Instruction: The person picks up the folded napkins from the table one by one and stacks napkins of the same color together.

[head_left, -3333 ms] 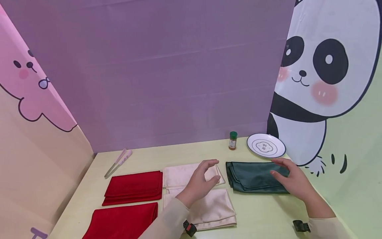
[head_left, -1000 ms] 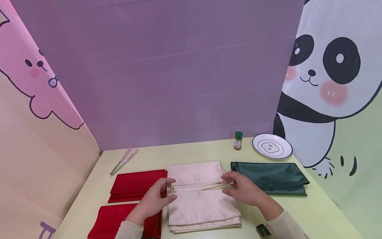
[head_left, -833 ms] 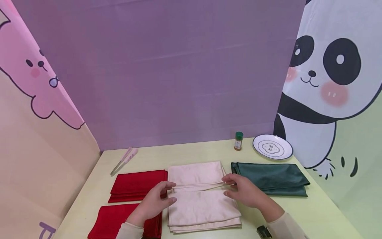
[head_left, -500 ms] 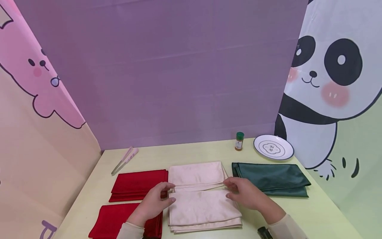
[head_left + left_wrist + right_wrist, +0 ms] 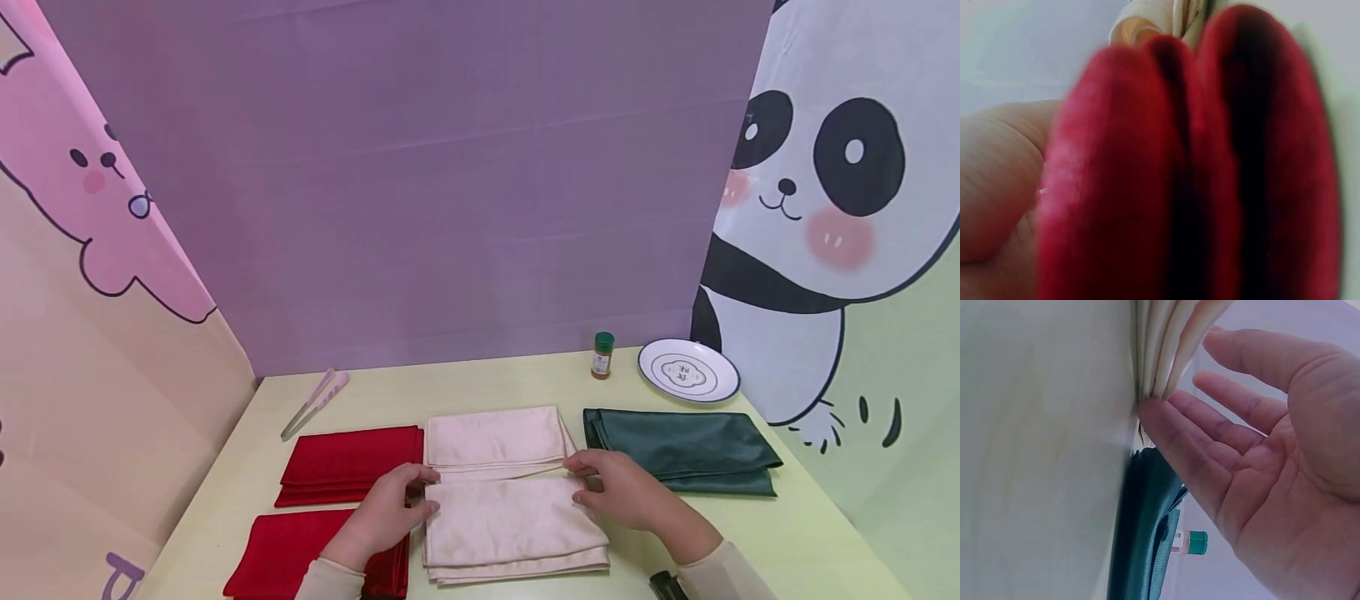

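Note:
Two folded cream satin cloths lie one behind the other mid-table, the near cloth and the far cloth. At the near cloth's left far corner, my left hand has its thumb and fingers apart. My right hand is at the opposite corner, fingers extended. In the right wrist view its fingertips meet the layered cream edge, thumb apart from the fingers. Beneath my left hand is a near red cloth; red folds hide most of that hand in the left wrist view.
A second folded red cloth lies left of the far cream one, and a folded dark green cloth lies right. Along the back are tongs, a green-capped spice jar and a white plate. A purple backdrop stands behind.
Since the oldest frame, my left hand has gone from above the cream cloths to their left side. My right hand has left the green cloth for the cream cloth's right side. Both have since barely shifted.

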The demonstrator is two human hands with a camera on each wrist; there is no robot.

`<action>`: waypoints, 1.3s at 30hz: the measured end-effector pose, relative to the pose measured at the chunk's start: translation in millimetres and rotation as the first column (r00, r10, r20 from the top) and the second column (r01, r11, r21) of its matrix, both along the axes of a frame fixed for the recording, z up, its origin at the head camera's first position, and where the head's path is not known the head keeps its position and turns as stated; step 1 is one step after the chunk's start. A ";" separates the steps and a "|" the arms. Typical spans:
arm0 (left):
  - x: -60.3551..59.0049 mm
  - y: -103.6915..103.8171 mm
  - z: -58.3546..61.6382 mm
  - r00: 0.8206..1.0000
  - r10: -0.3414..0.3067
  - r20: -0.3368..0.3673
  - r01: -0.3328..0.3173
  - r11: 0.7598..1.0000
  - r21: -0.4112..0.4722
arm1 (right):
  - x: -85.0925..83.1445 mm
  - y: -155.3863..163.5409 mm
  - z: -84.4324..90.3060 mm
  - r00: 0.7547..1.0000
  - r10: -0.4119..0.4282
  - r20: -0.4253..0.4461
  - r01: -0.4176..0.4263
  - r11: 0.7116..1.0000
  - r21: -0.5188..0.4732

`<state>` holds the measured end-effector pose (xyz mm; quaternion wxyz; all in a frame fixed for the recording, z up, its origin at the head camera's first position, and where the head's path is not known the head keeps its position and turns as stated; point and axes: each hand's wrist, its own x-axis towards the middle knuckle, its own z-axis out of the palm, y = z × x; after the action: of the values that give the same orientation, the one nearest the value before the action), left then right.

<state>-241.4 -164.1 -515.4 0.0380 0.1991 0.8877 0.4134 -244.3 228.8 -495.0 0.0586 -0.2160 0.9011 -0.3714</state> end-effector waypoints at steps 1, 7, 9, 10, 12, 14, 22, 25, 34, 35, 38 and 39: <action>-0.4 -0.1 -0.8 1.000 0.000 -0.002 0.000 1.000 -0.004 | 0.4 0.0 -0.1 1.000 -0.001 -0.001 0.001 1.000 0.003; -1.0 -0.3 -3.4 1.000 -0.002 -0.002 0.002 1.000 -0.013 | 1.4 0.5 -1.7 1.000 0.015 -0.021 -0.015 1.000 0.011; -1.8 -0.2 -4.7 1.000 -0.010 -0.012 0.010 1.000 -0.017 | 0.9 1.5 -3.9 0.999 0.029 -0.040 -0.028 0.999 0.025; -2.2 0.1 -5.2 1.000 -0.012 -0.013 0.011 1.000 -0.021 | 0.6 2.1 -4.6 0.998 0.041 -0.057 -0.039 0.999 0.033; -3.1 0.6 -6.4 1.000 -0.014 -0.019 0.014 1.000 -0.028 | -0.1 3.2 -6.1 0.994 0.065 -0.090 -0.060 0.997 0.051; -4.0 0.6 -8.0 1.000 -0.014 -0.018 0.013 0.999 -0.030 | -0.7 3.9 -7.1 0.989 0.084 -0.122 -0.075 0.994 0.078; -3.1 0.7 -8.4 1.000 0.002 0.001 -0.002 1.000 -0.031 | -1.6 2.9 -9.0 0.986 0.104 -0.128 -0.082 0.982 0.169; -3.5 0.9 -8.7 1.000 0.003 -0.003 -0.003 0.999 -0.033 | -1.8 2.3 -8.0 0.989 0.107 -0.102 -0.088 0.980 0.177; -5.5 0.0 -11.9 1.000 -0.009 -0.021 0.008 0.999 -0.047 | -2.9 3.4 -6.7 0.989 0.117 -0.087 -0.098 0.974 0.205; -5.4 0.1 -11.8 1.000 -0.015 -0.025 0.013 0.999 -0.049 | -2.5 3.6 -6.6 0.988 0.123 -0.089 -0.102 0.972 0.209; -5.0 0.8 -10.7 0.999 -0.027 -0.025 0.026 0.998 -0.051 | -1.3 4.1 -6.8 0.982 0.153 -0.111 -0.125 0.966 0.225; -4.9 1.0 -10.4 0.999 -0.030 -0.026 0.029 0.998 -0.051 | -0.8 4.3 -6.8 0.978 0.166 -0.125 -0.135 0.965 0.227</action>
<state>-246.3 -163.1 -525.8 0.0371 0.2169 0.8954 0.3872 -245.1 233.0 -501.8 0.0453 -0.3021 0.9191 -0.2489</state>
